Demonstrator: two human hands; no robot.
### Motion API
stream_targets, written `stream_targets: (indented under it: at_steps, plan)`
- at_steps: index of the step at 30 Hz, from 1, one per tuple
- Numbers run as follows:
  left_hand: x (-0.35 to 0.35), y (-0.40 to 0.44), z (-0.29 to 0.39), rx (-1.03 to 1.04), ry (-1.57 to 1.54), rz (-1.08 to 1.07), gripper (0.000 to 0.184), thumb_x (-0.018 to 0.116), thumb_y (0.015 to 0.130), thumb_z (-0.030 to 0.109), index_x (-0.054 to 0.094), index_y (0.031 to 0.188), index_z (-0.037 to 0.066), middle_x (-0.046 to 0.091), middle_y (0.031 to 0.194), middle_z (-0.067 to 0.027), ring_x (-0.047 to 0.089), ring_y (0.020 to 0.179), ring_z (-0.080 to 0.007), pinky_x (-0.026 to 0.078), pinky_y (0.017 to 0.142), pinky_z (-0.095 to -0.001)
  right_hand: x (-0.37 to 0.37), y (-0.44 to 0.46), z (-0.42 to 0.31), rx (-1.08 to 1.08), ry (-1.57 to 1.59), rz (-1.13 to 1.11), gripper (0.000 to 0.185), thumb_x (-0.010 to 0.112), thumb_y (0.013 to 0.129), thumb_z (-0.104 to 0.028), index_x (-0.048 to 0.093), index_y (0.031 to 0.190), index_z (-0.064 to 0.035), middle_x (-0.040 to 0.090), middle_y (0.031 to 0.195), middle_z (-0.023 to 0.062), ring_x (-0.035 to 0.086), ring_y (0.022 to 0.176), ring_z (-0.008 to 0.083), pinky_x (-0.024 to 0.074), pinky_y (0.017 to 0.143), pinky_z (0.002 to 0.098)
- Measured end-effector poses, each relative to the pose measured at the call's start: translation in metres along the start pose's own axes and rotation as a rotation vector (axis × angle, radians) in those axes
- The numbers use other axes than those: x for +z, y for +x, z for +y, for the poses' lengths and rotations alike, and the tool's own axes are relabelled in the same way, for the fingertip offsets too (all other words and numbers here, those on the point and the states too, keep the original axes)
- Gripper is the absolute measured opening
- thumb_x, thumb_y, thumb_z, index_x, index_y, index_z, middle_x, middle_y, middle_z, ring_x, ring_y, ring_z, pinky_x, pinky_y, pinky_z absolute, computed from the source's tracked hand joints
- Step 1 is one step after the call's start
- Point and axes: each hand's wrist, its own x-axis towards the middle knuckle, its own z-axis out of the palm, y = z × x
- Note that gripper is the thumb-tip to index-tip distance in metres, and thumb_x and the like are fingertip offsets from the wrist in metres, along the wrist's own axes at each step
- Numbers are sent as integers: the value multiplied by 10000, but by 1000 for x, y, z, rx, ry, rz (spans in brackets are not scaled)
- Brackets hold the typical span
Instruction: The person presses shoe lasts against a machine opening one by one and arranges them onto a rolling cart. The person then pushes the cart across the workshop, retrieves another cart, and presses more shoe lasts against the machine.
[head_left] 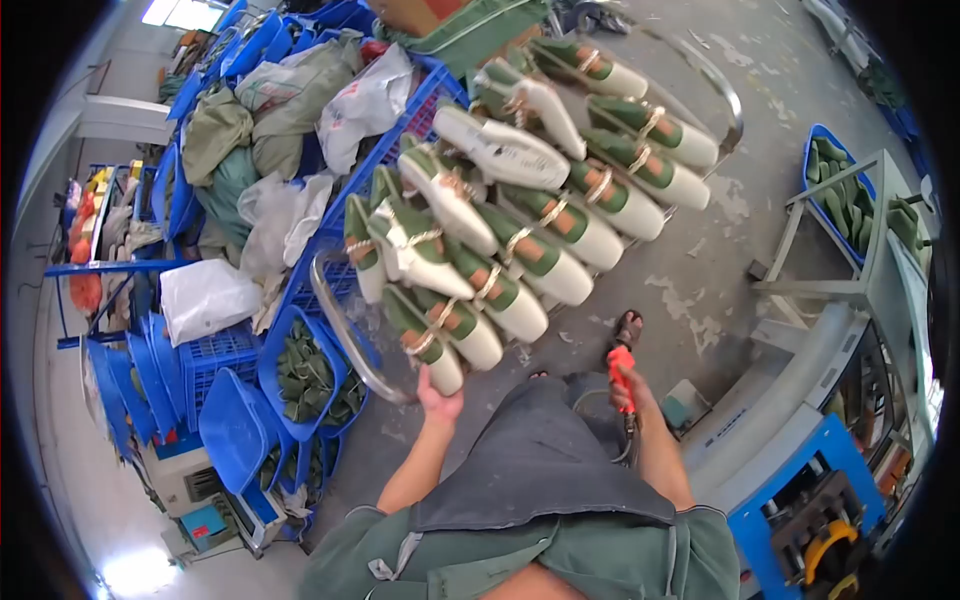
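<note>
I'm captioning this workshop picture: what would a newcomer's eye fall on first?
Probably the rows of green-and-white shoes with rope-like trim, massed at upper centre. Next, the bright red handheld tool in the right hand, below them. Then the blue plastic bins on the left.

Floor (765, 95): grey, patchy | Window (183, 13): bright, upper left | Metal stand (820, 289): grey, right | Machine (762, 518): blue, lower right

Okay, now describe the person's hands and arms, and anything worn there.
The left hand and right hand are bare, without gloves. Both forearms are uncovered below short, dark green sleeves, and no watch or bracelet shows at either wrist.
</note>
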Motion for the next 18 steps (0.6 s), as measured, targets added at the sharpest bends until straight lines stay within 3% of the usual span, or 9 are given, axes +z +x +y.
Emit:
stream_targets:
  at_steps: [6, 9, 12, 13, 14, 15, 16, 17, 18]
  plan:
    - [-9, -1, 10, -118, 81, -96, 520, 529, 927, 439, 468, 1306, 88, 561, 1258, -95, 551, 1131, -310, 479, 954, -477, 69, -4, 119, 196, -102, -92, 310, 590, 915, -358, 541, 875, -55, 385, 511, -11, 297, 354, 96, 266, 336, 239]
    - [-24, 10, 15, -247, 147, -123, 562, 522, 922, 487, 448, 1312, 89, 543, 1248, -149, 545, 1114, -354, 476, 957, -486, 111, -17, 140, 43, -235, -48, 311, 604, 913, -347, 584, 914, -37, 391, 520, -9, 342, 390, 92, 311, 360, 261]
    - [-32, 44, 41, -662, 253, -182, 774, 463, 926, 557, 277, 1407, -20, 396, 1373, -275, 419, 1288, -383, 386, 1059, -506, 145, -21, 124, -233, -632, 146, 415, 625, 894, -438, 666, 1002, -39, 538, 607, 22, 536, 530, 115, 456, 483, 292]
    - [-32, 51, 66, -902, 335, -172, 713, 405, 964, 518, 284, 1402, -32, 428, 1366, -282, 468, 1240, -413, 368, 1075, -502, 149, -18, 130, -293, -482, 173, 429, 626, 875, -493, 580, 814, -71, 590, 659, 33, 587, 556, 141, 483, 485, 289]
    - [-26, 43, 81, -752, 776, -417, 649, 432, 984, 435, 311, 1389, -58, 460, 1346, -274, 478, 1239, -403, 387, 1064, -483, 133, -25, 116, -350, -769, 291, 462, 611, 876, -517, 617, 919, -57, 609, 697, 36, 596, 619, 122, 493, 520, 288]
    - [4, 26, 83, -453, 1092, -651, 523, 431, 998, 346, 412, 1331, -57, 533, 1293, -235, 513, 1224, -359, 417, 1038, -434, 151, -62, 95, -409, -745, 571, 530, 599, 875, -540, 624, 1043, -38, 613, 708, 29, 593, 654, 112, 486, 556, 297]
    - [2, 34, 103, 246, 1609, -813, 423, 588, 919, 298, 552, 1205, -11, 623, 1151, -176, 592, 1106, -307, 473, 924, -419, 160, -88, 84, -504, -741, 720, 572, 607, 868, -539, 600, 1139, -35, 624, 717, 68, 608, 652, 146, 489, 596, 332]
    - [31, 19, 119, 970, 1772, -972, 568, 793, 722, 388, 628, 1092, -10, 644, 1066, -158, 610, 1025, -302, 468, 895, -441, 145, -109, 83, -624, -773, 918, 578, 609, 865, -539, 592, 1156, -40, 633, 731, 89, 619, 659, 170, 492, 606, 343]
    - [123, -21, 142, 1145, 2522, -1293, 722, 665, 760, 582, 539, 1294, 112, 524, 1322, -175, 444, 1256, -374, 346, 1046, -506, 129, -126, 85, -730, -802, 1125, 584, 610, 863, -540, 585, 1174, -46, 641, 745, 111, 629, 666, 194, 496, 616, 354]
